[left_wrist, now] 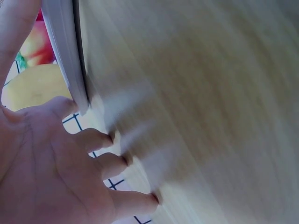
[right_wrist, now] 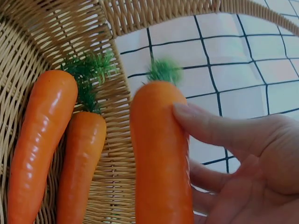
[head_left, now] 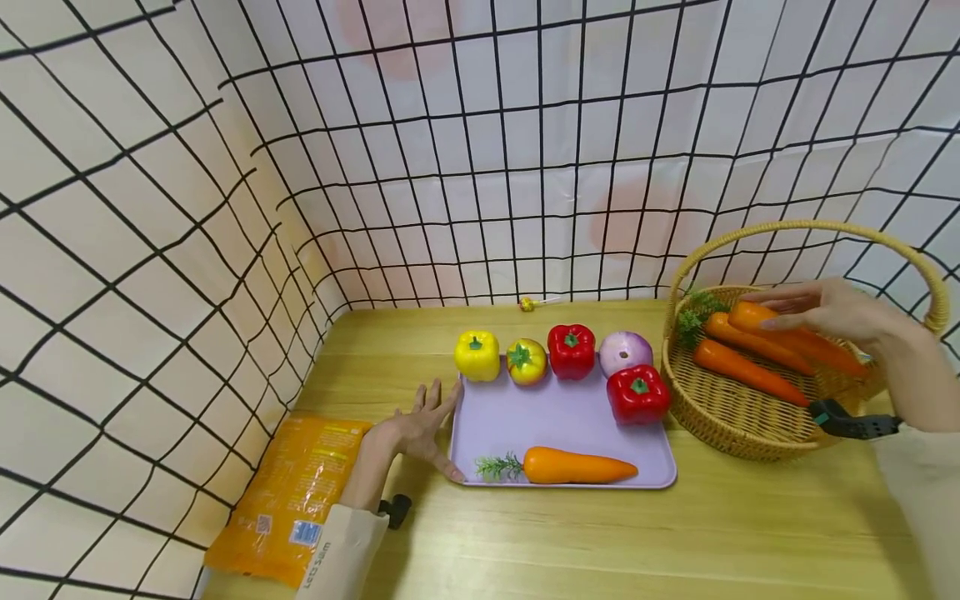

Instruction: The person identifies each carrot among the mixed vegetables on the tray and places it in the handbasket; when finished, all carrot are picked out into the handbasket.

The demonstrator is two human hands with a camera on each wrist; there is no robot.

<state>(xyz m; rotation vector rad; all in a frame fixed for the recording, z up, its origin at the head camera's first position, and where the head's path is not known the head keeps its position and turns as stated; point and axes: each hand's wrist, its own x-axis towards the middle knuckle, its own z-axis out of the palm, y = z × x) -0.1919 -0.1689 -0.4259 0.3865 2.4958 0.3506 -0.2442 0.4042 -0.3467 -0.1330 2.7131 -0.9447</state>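
My right hand grips an orange carrot between thumb and fingers, over the wicker basket. Two more carrots lie inside the basket, their green tops against its wall. At the other side, my left hand is spread at the left edge of the lilac tray; its fingertips touch the table and the tray's rim. A carrot with a leafy top lies along the tray's near side. Red peppers, a yellow pepper, a red-yellow fruit and a purple onion sit along its far and right edges.
An orange packet lies on the table left of my left forearm. By the back wall is a small lollipop. The basket's tall arched handle rises above my right hand. White grid-patterned cloth walls enclose the table.
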